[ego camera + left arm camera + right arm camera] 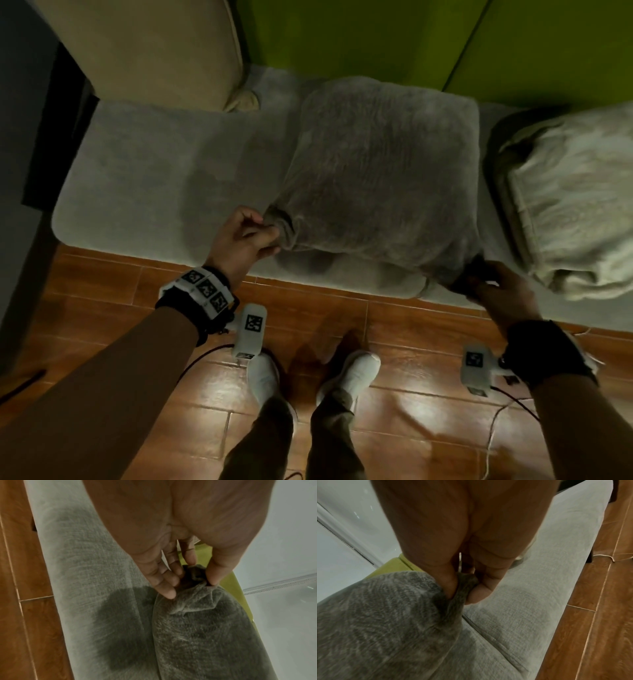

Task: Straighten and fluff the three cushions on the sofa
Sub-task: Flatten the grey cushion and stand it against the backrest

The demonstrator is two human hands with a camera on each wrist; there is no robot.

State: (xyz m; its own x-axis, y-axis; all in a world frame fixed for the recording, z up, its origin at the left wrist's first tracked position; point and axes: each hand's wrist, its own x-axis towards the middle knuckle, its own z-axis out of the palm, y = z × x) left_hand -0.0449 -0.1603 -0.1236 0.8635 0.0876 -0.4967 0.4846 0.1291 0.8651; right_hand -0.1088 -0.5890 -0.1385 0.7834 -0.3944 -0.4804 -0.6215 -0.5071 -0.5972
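The fuzzy grey square cushion (380,171) lies on the pale grey fabric sofa seat (144,171), each near corner pinched: left hand (245,240) clearly, right hand (496,287) seemingly (dim, shadowed).

The white cushion (575,205) is running out past the right edge; the beige cushion (147,51) past the top.

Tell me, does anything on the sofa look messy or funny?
Yes. The cream cushion at the right end lies slumped and crumpled instead of upright. The grey cushion is flat on the seat, its front corners bunched where the left hand and right hand pinch them. The dark patch on the seat could be shadow or a stain; I cannot tell.
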